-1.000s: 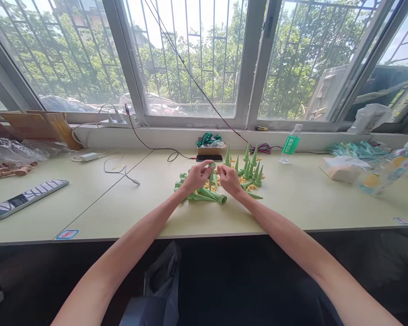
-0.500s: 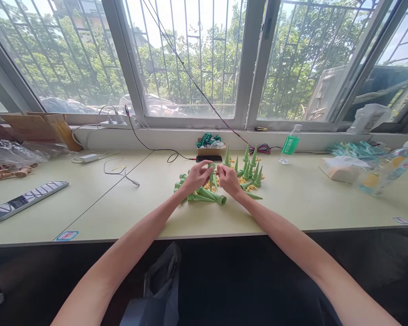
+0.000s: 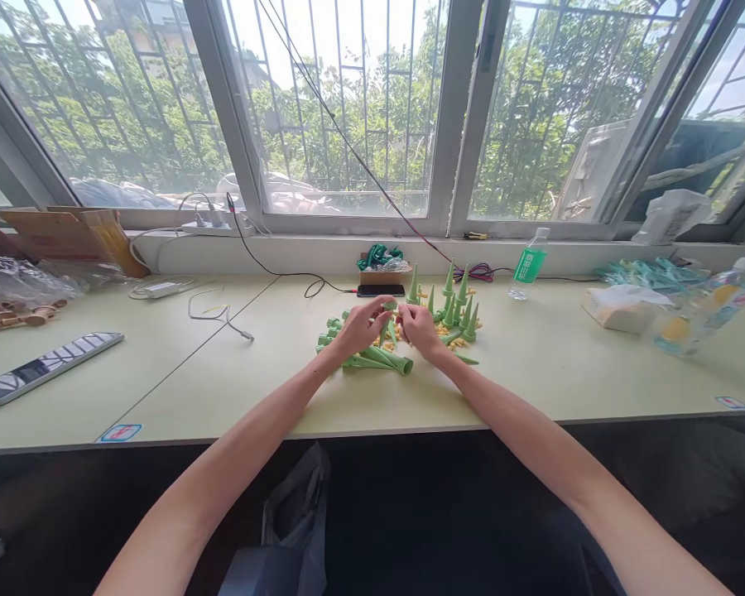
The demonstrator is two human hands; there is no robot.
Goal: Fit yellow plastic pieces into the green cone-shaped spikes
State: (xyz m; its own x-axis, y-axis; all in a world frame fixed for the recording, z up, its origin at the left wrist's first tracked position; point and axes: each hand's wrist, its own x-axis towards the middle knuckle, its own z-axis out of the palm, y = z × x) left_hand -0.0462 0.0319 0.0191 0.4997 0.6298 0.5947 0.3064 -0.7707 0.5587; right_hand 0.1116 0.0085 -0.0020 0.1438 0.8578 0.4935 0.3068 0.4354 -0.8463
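In the head view my left hand point(image 3: 365, 324) is closed around a green plastic watering spike point(image 3: 391, 329), its tip pointing down. Close beside it, my right hand point(image 3: 417, 326) is pinched near the spike's top on a small yellow plastic piece point(image 3: 398, 313), partly hidden by the fingers. Several green spikes point(image 3: 372, 359) lie on the table in front of and left of my hands. Others, such as this spike point(image 3: 448, 283), stand upright on their wide ends to the right. Small yellow pieces point(image 3: 440, 330) are scattered among them.
Behind my hands are a dark phone point(image 3: 381, 290) and a small box point(image 3: 385, 273) with green packaging. A bottle point(image 3: 529, 265) stands at right, near a tissue box point(image 3: 624, 308). A cable point(image 3: 229, 319) and a second phone-like device point(image 3: 50, 368) lie leftward on the table point(image 3: 223, 397).
Both hands have shifted slightly, with the right fingers still against the spike's top. A small yellow piece now shows between the hands. The spikes on the table look unchanged.
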